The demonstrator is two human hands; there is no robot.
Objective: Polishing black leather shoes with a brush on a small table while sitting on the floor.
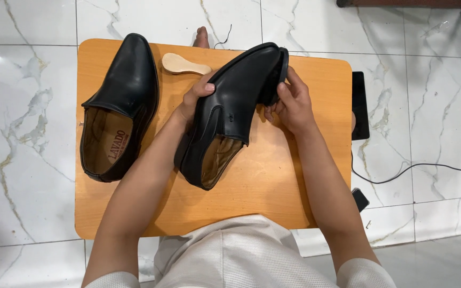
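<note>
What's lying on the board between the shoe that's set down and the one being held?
In the head view, a pale wooden brush handle lies between the resting shoe and the held shoe, near their toes; lower down, bare orange board.

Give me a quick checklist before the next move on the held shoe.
1. Left hand grips the held shoe at its side: ok.
2. Right hand at the toe, fingers on the sole edge: ok.
3. Shoe lifted off the orange board, tilted: ok.
4. Second shoe apart, flat on the board: ok.
5. Wooden piece out of the way: ok.
6. Sole condition: cannot tell.
</note>
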